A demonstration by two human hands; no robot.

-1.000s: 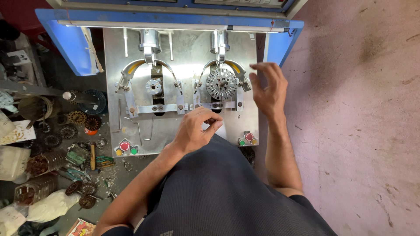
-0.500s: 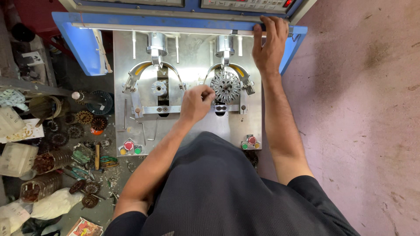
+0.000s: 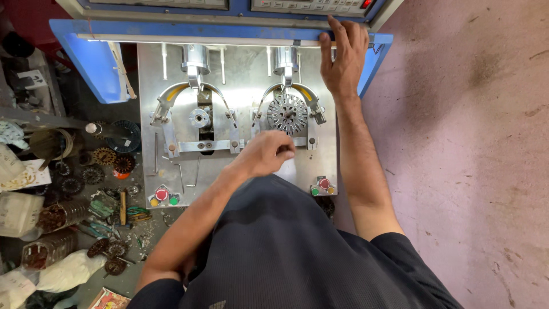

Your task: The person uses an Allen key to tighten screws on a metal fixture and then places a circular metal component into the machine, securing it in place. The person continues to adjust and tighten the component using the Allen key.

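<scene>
Head view: the left hand (image 3: 265, 153) hovers loosely curled, fingers bent and holding nothing visible, just at six o'clock of the toothed stator core (image 3: 287, 113) seated in the metal plate's (image 3: 240, 74) right fixture. The right hand (image 3: 343, 57), at one o'clock, presses flat fingers on the blue frame (image 3: 74, 28).

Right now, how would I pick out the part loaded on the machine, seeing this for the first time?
Find the metal plate under the blue frame. It carries two arched fixtures; take the right one. The toothed round stator core sits there, above the left hand; the left fixture holds only a small hub.
</scene>
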